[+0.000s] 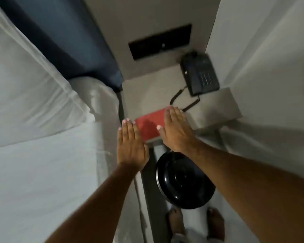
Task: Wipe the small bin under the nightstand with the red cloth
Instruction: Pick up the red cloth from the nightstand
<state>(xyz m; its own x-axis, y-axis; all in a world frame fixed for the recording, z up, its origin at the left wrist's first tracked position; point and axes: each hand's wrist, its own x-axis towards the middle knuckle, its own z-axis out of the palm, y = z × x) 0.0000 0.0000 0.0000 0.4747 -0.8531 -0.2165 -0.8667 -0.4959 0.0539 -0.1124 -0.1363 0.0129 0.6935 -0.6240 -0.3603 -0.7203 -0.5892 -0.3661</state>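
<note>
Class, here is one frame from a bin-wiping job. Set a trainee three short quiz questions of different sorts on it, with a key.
1. True or false: the red cloth lies on the nightstand.
2. Which hand overlaps the cloth more? A) left hand B) right hand
3. Fill in: the black bin stands on the ____, below the nightstand's front edge.

Key: 1 true; 2 B; 3 floor.

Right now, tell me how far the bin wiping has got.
Nothing looks done yet. The red cloth lies flat on the nightstand; the left hand and right hand, both open, are over it, not gripping. Left: pick it up and wipe the black bin below.
</note>
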